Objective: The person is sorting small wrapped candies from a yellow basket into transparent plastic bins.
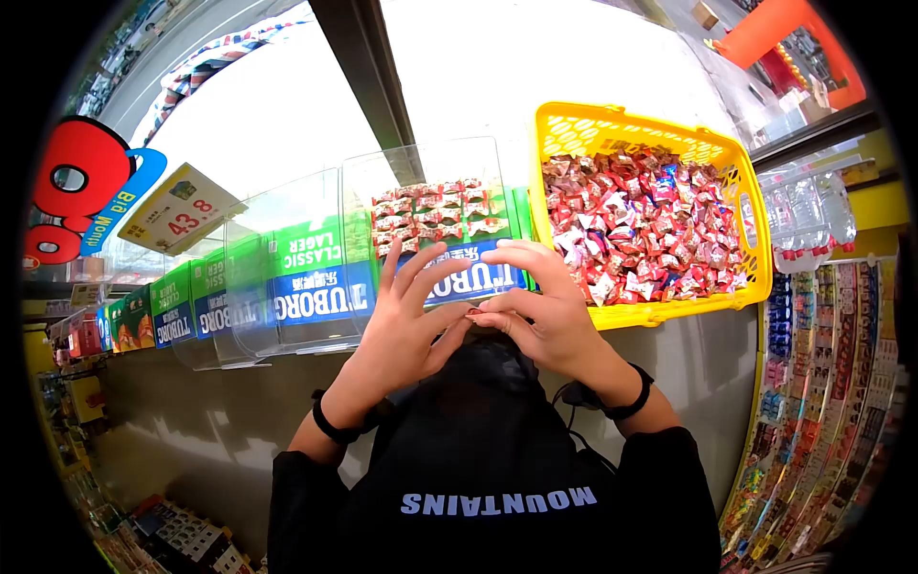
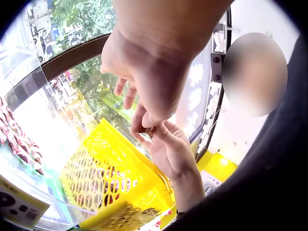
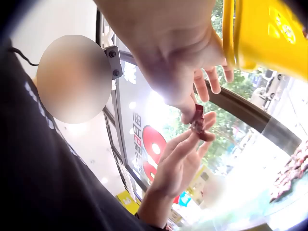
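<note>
Both hands meet in front of the chest, fingertips together around one small wrapped candy (image 1: 474,310). Its dark red wrapper (image 3: 198,120) shows best in the right wrist view. My left hand (image 1: 406,311) pinches one end with thumb and finger, and my right hand (image 1: 543,311) pinches the other. The remaining fingers of each hand are spread. Just beyond the hands, a clear plastic bin (image 1: 359,206) holds neat rows of red candies (image 1: 435,212). To the right, a yellow basket (image 1: 660,313) is heaped with similar loose candies (image 1: 641,225).
Green and blue beer cartons (image 1: 316,273) line up behind the clear bins. A price sign (image 1: 182,210) stands at the left. Bottled water (image 1: 808,220) is right of the basket, above shelves of packets (image 1: 822,383). A dark window post (image 1: 368,77) rises behind.
</note>
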{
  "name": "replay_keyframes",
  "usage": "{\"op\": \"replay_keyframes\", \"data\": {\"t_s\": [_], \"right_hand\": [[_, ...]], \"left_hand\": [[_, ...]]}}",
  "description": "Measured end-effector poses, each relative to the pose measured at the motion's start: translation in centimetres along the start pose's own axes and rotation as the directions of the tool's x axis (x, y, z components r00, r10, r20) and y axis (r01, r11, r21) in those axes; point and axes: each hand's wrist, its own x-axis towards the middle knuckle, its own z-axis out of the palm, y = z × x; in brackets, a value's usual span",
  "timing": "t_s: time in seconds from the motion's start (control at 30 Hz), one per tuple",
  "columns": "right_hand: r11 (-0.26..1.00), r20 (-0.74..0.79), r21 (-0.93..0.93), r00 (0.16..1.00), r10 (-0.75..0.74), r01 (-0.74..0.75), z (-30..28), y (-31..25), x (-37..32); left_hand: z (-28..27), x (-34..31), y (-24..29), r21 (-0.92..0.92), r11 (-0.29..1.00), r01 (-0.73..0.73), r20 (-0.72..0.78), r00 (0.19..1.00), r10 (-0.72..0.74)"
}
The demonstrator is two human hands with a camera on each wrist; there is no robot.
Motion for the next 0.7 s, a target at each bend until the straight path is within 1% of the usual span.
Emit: {"op": "replay_keyframes", "data": {"t_s": [0.03, 0.07, 0.17, 0.2, 0.33, 0.47, 0.57, 0.7], "right_hand": [[1.000, -0.025, 0.010, 1.000, 0.015, -0.015, 1.7, -0.3, 0.3], [0.999, -0.022, -0.040, 1.000, 0.008, -0.008, 3.0, -0.5, 0.8], [0.993, -0.025, -0.031, 0.993, 0.117, -0.117, 6.1, -1.3, 1.1], [0.991, -0.029, -0.037, 0.992, 0.124, -0.125, 6.8, -1.5, 1.2], [0.950, 0.047, 0.053, 0.951, 0.305, -0.307, 8.3, -1.0, 1.0], [0.914, 0.129, 0.095, 0.915, 0.382, -0.395, 9.2, 0.0, 1.0], [0.937, 0.105, 0.019, 0.933, 0.344, -0.348, 10.1, 1.2, 0.7], [0.964, 0.136, -0.153, 0.962, 0.237, -0.216, 10.9, 2.0, 0.9]], "left_hand": [[-0.4, -0.7, -1.1, 0.003, 1.000, 0.026, -0.012, 1.000, -0.026], [-1.0, -1.3, -1.9, -0.013, 0.998, 0.062, -0.024, 0.998, -0.062], [-2.3, -2.8, -4.8, -0.011, 1.000, -0.008, -0.034, 0.999, 0.007], [-2.7, -3.0, -5.1, -0.045, 0.999, -0.007, -0.033, 0.999, 0.005], [-1.9, -4.2, -7.6, -0.060, 0.998, -0.030, -0.037, 0.999, 0.028], [-0.7, -4.8, -8.9, -0.086, 0.996, -0.018, -0.033, 0.999, 0.015], [0.0, -5.1, -9.7, -0.085, 0.996, -0.008, -0.047, 0.999, 0.004], [0.8, -5.8, -10.8, -0.076, 0.996, 0.042, -0.042, 0.998, -0.045]]}}
